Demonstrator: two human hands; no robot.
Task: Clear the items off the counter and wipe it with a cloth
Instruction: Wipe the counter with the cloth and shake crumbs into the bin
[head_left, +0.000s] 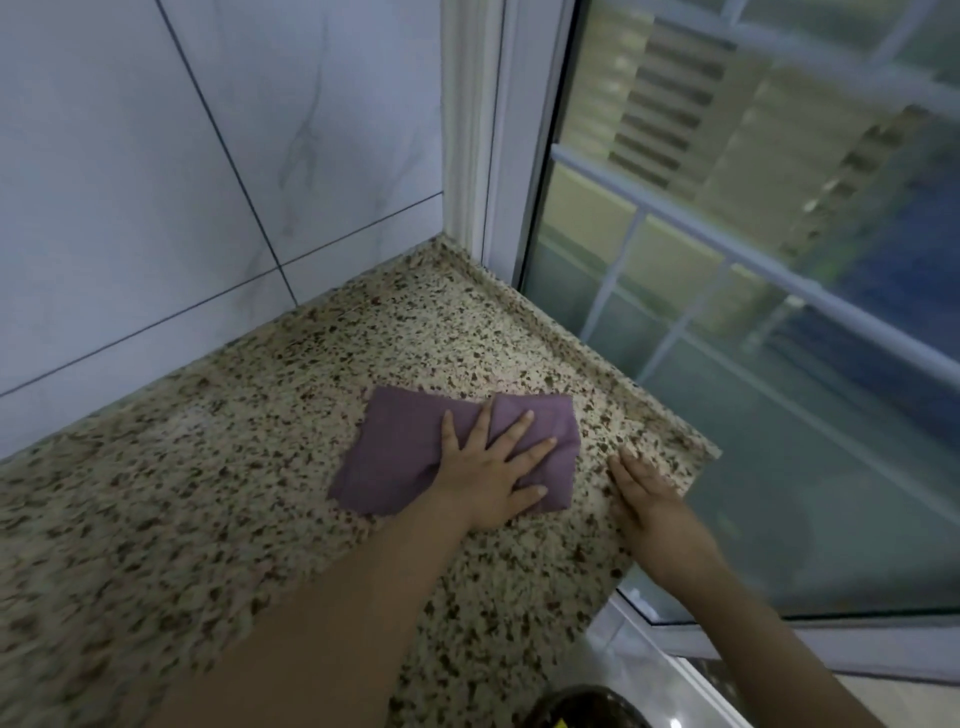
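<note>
Two hands lie flat, fingers spread: left hand presses the cloth, right hand rests on the counter.

I count 1 purple cloth on 1 speckled counter. I see 2 hands: 1 left hand and 1 right hand. There is 1 window and 1 dark round container at the bottom edge.

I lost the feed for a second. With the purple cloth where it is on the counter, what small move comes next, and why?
Probably slide the purple cloth toward the wall corner. The left hand presses it flat with spread fingers; the right hand rests by the counter edge, and bare granite lies beyond.
</note>
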